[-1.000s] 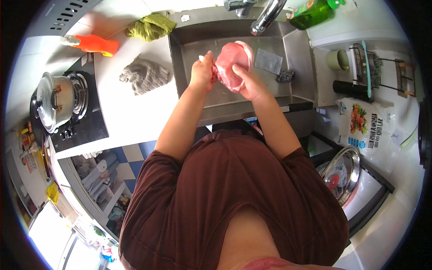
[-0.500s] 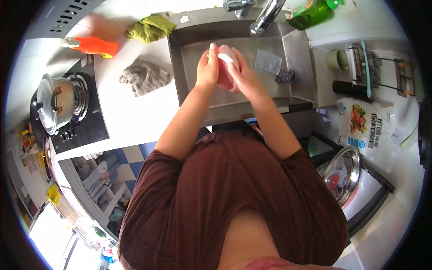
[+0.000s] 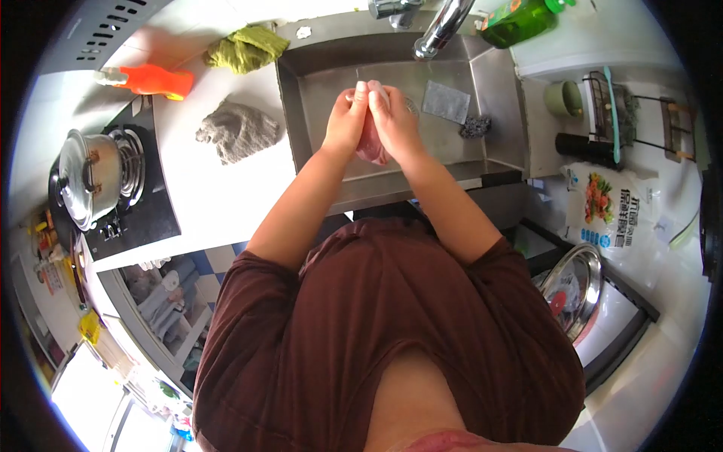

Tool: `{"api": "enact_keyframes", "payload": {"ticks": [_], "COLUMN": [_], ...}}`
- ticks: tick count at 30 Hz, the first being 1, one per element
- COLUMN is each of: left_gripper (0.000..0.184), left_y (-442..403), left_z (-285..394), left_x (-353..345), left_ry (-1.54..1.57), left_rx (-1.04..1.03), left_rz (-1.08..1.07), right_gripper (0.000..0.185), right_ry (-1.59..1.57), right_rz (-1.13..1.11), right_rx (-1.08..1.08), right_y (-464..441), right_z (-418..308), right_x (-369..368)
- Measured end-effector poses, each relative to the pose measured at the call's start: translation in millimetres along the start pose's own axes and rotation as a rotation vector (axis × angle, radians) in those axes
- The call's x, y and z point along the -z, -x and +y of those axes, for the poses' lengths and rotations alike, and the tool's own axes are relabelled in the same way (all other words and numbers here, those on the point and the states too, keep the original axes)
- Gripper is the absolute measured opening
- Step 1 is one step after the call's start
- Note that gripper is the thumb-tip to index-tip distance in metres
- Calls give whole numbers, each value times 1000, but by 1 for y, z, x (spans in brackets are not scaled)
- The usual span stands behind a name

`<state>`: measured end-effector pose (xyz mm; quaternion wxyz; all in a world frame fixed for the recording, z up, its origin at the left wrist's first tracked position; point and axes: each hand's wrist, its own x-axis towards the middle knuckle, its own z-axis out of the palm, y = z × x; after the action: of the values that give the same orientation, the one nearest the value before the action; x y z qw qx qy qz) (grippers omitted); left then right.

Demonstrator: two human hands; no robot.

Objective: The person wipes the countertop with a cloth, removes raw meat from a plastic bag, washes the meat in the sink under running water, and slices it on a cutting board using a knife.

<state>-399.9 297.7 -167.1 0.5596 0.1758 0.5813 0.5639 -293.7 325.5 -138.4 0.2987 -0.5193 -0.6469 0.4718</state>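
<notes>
A piece of raw pink meat (image 3: 370,145) is squeezed between my two hands above the steel sink (image 3: 444,151). My left hand (image 3: 347,119) wraps its left side, and my right hand (image 3: 395,122) wraps its right side, with both thumbs close together on top. Most of the meat is hidden by the fingers; its lower end shows below the palms. Right of my hands, a grey scouring pad (image 3: 446,102) and a dark wire scrubber (image 3: 475,126) lie in the sink. The faucet (image 3: 443,32) reaches over the sink's back edge.
On the left counter are a grey cloth (image 3: 238,132), a green cloth (image 3: 247,49) and an orange bottle (image 3: 156,80). A lidded pot (image 3: 92,178) stands on the stove. A green soap bottle (image 3: 520,22) is behind the sink; a rack (image 3: 601,113) stands right.
The meat was spread open facing up; my hands have closed together around it, folding it and covering most of it. My right hand has shifted left.
</notes>
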Motion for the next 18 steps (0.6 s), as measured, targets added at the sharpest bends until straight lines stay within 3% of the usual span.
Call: {"api": "enact_keyframes", "payload": {"ticks": [2,3,4,6,7,10,13,18], "left_gripper": [56,55,52,51,52,52,49,43], "left_y": [-9,0,2,-3,-2,4,-1,0], "left_z": [-6,13,22,18,17,5,-4,7], "left_x": [9,6,9,9,5,-14,-22,-28], "left_ry": [-46,148,329,433,412,267,248,311], "left_rx": [-41,54,78,12,-67,-239,-381,-329], "left_rz": [-31,-8,-78,87,131,213,216,242], "right_gripper": [69,74,76,81,81,64,56,50], "right_ry": [-475,-714,-679,-603,-599,-383,-292,-261], "right_rz": [-249,-376,-339,-265,-349,-143,190,275], "right_rx": [-165,-250,-304,-407,-505,-367,-14,-59], "right_y": [-13,-15,-12,-1,5,5,-3,-8], "right_z": [22,30,28,19,9,14,16,4], "right_x": [5,8,11,18,20,-4,-14,-10]}}
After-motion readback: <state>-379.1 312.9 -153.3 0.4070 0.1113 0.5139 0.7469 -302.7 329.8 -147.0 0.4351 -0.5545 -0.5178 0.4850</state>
